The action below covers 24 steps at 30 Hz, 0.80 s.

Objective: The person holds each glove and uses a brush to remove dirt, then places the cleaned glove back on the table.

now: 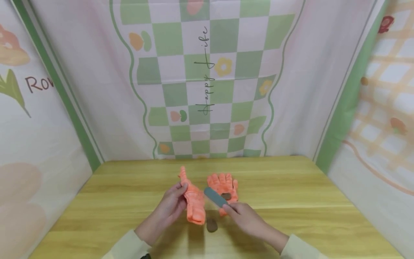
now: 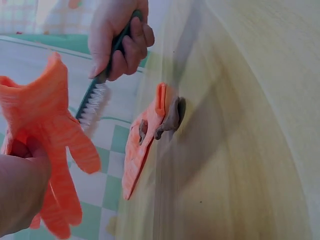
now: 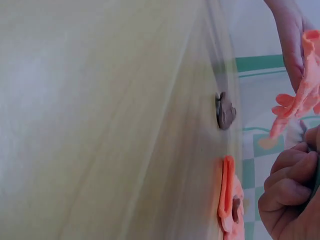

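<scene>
My left hand (image 1: 174,201) pinches an orange knitted glove (image 1: 195,203) and holds it up above the table, its cuff toward me. The right hand (image 1: 244,217) grips the dark green handle of a brush (image 1: 216,197). White bristles (image 2: 95,107) show in the left wrist view, right at the edge of the raised glove. A second orange glove (image 1: 223,183) lies flat on the table, fingers pointing away, with a small brown lump (image 1: 226,196) on it. Nearer to me, a larger brown lump (image 1: 211,225) rests on the wood.
The wood-grained table (image 1: 129,180) runs back to a green-and-white checked curtain (image 1: 207,90). Patterned cloth panels stand on both sides, the left one (image 1: 35,144) and the right one (image 1: 381,151).
</scene>
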Available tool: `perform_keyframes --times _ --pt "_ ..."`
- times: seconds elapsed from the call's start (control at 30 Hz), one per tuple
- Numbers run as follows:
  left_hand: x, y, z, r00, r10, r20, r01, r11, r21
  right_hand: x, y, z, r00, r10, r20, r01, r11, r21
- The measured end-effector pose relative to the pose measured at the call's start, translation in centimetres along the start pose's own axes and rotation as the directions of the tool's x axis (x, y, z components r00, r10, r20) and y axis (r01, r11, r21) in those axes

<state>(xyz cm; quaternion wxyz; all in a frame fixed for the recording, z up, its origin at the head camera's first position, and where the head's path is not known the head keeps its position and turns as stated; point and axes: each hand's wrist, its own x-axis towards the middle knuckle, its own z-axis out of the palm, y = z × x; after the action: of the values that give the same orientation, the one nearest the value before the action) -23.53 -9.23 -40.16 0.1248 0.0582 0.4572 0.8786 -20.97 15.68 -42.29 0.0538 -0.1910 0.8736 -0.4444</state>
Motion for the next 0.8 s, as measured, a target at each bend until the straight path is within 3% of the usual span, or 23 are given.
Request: perform_keyframes --times 0.1,0.3,0.53,0.8 --pt "-0.1 0.0 0.0 1.0 -0.004 -0.021 0.004 1.0 -0.007 0.1 -0.3 -0.6 0.999 0.031 -0.019 -0.03 0.999 0.012" --pt "0.0 0.0 -0.1 1.0 -0.021 0.004 0.021 1.0 0.002 0.7 -2.0 -1.5 0.999 -0.017 -0.037 0.019 0.999 0.048" --pt "-0.1 -0.1 0.1 0.999 -0.017 0.045 0.017 1.0 0.007 1.0 -3.3 -0.6 0.996 -0.094 0.015 0.092 0.991 0.101" --pt "-0.1 0.0 0.2 0.999 -0.017 0.048 0.015 1.0 0.026 1.0 -3.6 0.3 0.994 -0.107 0.008 0.106 0.993 0.057"
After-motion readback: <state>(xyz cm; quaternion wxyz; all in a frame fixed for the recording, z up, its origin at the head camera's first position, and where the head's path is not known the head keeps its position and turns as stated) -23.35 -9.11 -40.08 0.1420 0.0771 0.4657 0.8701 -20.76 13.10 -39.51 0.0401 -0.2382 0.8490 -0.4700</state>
